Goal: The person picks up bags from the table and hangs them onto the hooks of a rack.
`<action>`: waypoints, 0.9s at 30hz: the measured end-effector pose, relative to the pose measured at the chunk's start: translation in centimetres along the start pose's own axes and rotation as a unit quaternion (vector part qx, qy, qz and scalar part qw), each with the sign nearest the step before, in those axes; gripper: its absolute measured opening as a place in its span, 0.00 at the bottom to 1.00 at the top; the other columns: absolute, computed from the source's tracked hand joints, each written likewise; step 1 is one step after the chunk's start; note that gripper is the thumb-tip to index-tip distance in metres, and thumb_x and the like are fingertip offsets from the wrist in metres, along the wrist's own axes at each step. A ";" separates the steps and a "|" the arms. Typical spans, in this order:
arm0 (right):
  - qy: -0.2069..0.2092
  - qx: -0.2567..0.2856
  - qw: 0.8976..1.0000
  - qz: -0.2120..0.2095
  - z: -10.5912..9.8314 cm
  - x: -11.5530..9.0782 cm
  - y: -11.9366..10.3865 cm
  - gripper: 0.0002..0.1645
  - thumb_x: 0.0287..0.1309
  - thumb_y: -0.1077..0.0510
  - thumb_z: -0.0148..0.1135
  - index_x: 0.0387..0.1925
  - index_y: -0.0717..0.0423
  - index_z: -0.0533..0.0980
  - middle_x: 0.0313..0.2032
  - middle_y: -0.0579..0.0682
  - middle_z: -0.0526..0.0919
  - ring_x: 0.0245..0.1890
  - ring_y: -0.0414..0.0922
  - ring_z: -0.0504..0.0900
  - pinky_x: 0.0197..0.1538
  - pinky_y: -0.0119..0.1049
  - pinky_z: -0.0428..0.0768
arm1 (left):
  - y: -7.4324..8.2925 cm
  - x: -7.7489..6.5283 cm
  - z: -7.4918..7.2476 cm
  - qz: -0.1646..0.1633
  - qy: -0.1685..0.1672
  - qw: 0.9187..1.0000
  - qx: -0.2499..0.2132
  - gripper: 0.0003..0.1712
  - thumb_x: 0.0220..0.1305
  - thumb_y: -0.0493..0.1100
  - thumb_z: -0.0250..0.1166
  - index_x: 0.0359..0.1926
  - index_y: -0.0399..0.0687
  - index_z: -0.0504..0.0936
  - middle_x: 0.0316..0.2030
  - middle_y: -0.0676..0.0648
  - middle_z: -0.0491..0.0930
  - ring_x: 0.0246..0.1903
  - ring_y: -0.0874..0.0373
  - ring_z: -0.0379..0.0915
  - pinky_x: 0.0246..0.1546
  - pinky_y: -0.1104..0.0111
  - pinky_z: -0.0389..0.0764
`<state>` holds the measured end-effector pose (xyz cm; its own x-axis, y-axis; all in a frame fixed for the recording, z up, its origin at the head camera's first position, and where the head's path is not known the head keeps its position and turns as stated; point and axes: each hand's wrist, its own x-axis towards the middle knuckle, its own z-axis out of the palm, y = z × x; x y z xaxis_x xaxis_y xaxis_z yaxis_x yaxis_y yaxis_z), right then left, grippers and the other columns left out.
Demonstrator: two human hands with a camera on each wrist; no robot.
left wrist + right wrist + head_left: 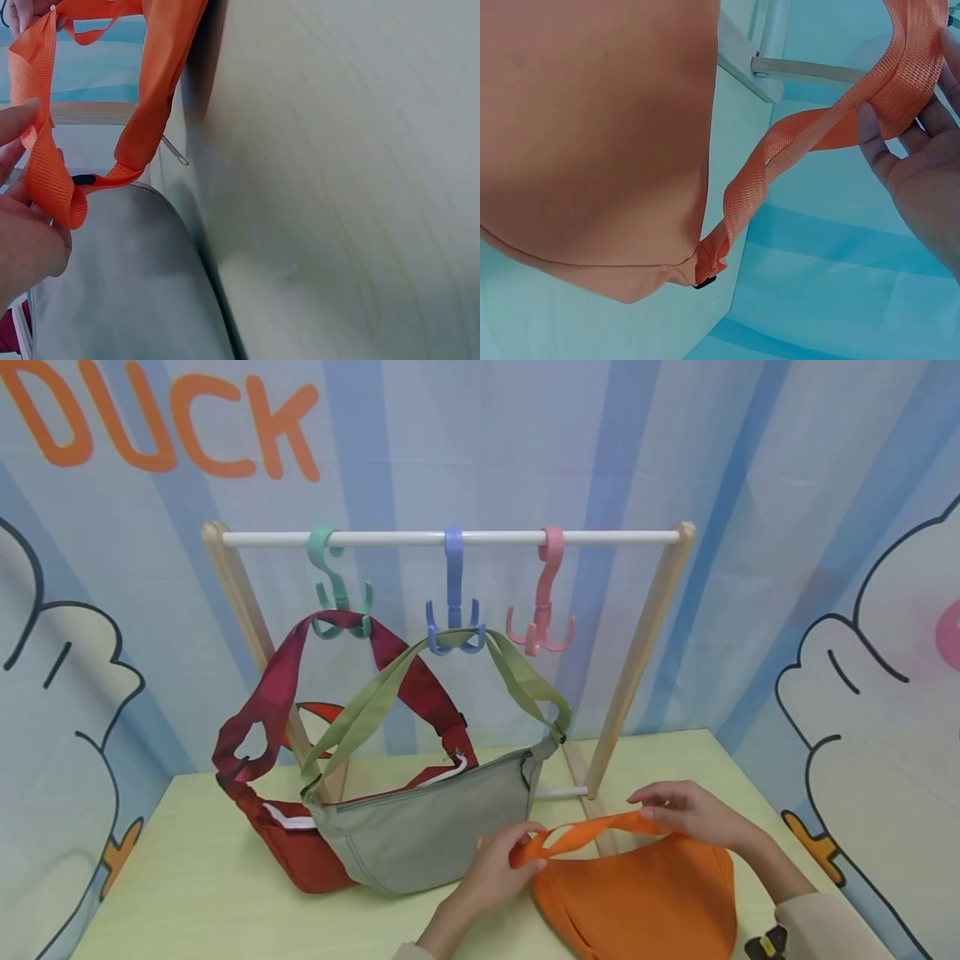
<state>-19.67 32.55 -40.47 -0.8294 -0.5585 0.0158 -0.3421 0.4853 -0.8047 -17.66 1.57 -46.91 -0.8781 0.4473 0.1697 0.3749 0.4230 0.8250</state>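
Note:
An orange shoulder bag (637,893) stands on the table at the front right, its orange strap (592,833) lifted and twisted above the opening. My left hand (498,864) pinches the strap's left end between thumb and fingers, close to a black buckle (84,180). Toward the strap's other end, my right hand (693,814) holds the webbing with thumb and fingers, as the right wrist view also shows. Left of my left hand, a grey-green bag (435,835) hangs by its green strap from a blue hook (454,602). Behind it, a red bag (315,860) hangs from a green hook (337,585).
A wooden rack (637,668) with a white bar (495,538) stands behind the bags. From the bar's right part hangs a pink hook (543,602) with no bag on it. The pale yellow table (202,852) meets a printed curtain at the back and sides.

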 end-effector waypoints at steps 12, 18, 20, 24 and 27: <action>0.024 -0.032 0.999 0.011 -0.3 0.3 -1.0 0.17 0.66 0.57 0.48 0.50 0.62 0.74 0.47 0.59 0.77 0.43 0.39 0.77 0.43 0.34 0.76 | 0.8 0.5 -1.0 0.038 0.020 0.998 0.036 0.18 0.55 0.39 0.66 0.48 0.50 0.77 0.33 0.57 0.76 0.38 0.61 0.70 0.41 0.60 0.55; 0.029 -0.035 0.999 0.008 -0.6 0.1 -1.7 0.17 0.66 0.57 0.48 0.50 0.63 0.74 0.47 0.59 0.77 0.43 0.39 0.77 0.42 0.34 0.76 | 1.1 0.6 -1.4 0.045 0.023 0.998 0.036 0.19 0.56 0.40 0.66 0.50 0.51 0.77 0.35 0.56 0.76 0.39 0.61 0.70 0.41 0.60 0.57; 0.030 -0.042 0.999 0.011 -0.7 0.1 -1.9 0.17 0.66 0.57 0.49 0.51 0.62 0.74 0.47 0.58 0.77 0.43 0.39 0.77 0.42 0.34 0.76 | 1.3 0.7 -1.6 0.047 0.023 0.998 0.030 0.19 0.56 0.40 0.65 0.50 0.51 0.77 0.35 0.56 0.76 0.39 0.61 0.69 0.42 0.60 0.57; 0.037 -0.064 0.997 0.014 -1.0 0.1 -2.2 0.17 0.65 0.56 0.51 0.50 0.59 0.75 0.47 0.55 0.78 0.45 0.40 0.76 0.43 0.35 0.75 | 1.7 0.7 -2.0 0.054 0.029 0.998 0.025 0.18 0.57 0.39 0.64 0.50 0.51 0.77 0.34 0.56 0.76 0.38 0.61 0.68 0.42 0.60 0.58; 0.043 -0.075 0.996 0.008 -1.1 0.1 -2.6 0.16 0.64 0.56 0.52 0.50 0.57 0.75 0.47 0.54 0.78 0.45 0.40 0.76 0.42 0.35 0.75 | 2.0 0.7 -2.4 0.062 0.037 0.997 0.022 0.18 0.56 0.39 0.64 0.50 0.50 0.77 0.34 0.55 0.76 0.37 0.61 0.68 0.42 0.60 0.57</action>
<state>-19.36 31.98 -37.71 -0.8675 -0.4940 0.0594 -0.3857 0.5924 -0.7073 -18.24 0.89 -43.84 -0.8434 0.4399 0.3086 0.4924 0.4028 0.7715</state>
